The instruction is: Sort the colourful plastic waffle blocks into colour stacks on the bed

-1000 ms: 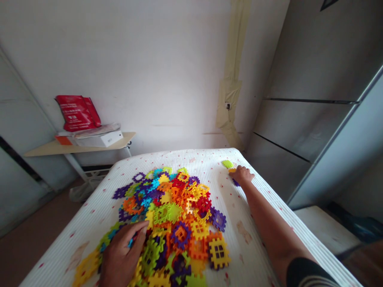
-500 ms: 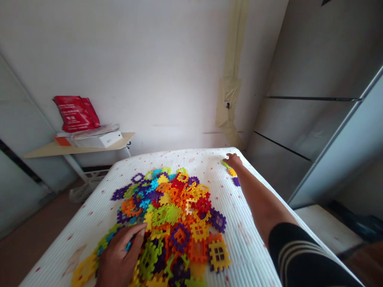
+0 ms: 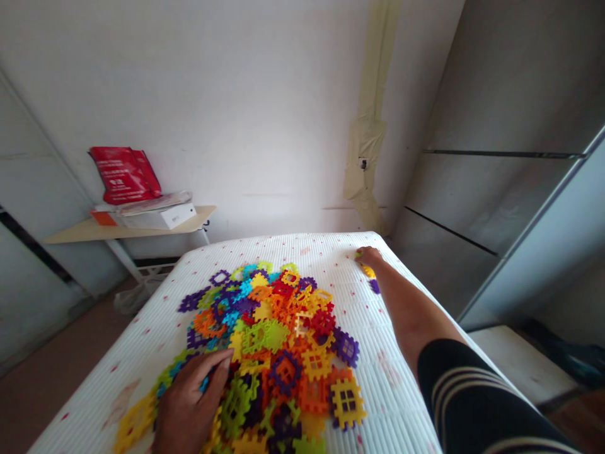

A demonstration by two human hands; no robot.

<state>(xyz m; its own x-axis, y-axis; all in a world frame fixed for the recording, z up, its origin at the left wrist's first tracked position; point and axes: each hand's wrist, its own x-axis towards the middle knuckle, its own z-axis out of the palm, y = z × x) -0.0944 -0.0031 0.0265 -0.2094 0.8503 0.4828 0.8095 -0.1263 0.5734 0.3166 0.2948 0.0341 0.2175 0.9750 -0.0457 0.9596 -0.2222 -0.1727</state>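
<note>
Pale wall [image 3: 236, 113] and grey cabinet [image 3: 501, 88] flank a white ribbed cover [image 3: 326, 250]. By its far right corner, the right hand [image 3: 370, 256] covers most of a green piece [image 3: 358, 255]; whether the fingers clasp it I cannot tell. Nearward from it, a yellow piece [image 3: 368, 271] and a purple piece [image 3: 375, 286] line the right edge. Well apart, the left hand [image 3: 193, 398] rests at the near left of the heaped pieces [image 3: 275, 335], thumb and fingertips nearly together, its hold unclear. Beyond the left edge, a side table [image 3: 75, 232] bears a red bag [image 3: 123, 178]

Two hands [image 3: 191, 392] [image 3: 369, 256], one side table [image 3: 75, 232], one white box [image 3: 149, 220], one wall socket [image 3: 363, 164], toothed pieces [image 3: 274, 335] beyond count
</note>
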